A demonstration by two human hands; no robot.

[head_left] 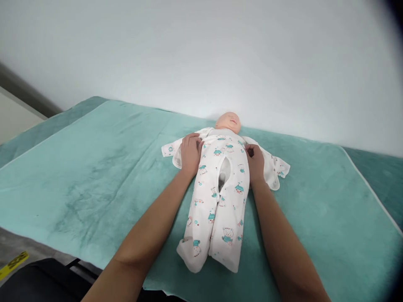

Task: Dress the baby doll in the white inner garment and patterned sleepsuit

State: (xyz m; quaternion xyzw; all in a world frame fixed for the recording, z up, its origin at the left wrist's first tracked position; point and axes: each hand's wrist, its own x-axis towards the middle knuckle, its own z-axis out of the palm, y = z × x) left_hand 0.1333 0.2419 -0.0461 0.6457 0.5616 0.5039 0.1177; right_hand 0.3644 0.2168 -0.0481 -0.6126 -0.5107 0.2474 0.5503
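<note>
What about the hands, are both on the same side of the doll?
No, the left hand is at one side of the doll and the right hand is at the opposite side.

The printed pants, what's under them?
A green blanket surrounds the pants, and a white jacket's sides spread out beside them. Something greyish shows through the split, too unclear to name. Any doll legs inside are covered.
</note>
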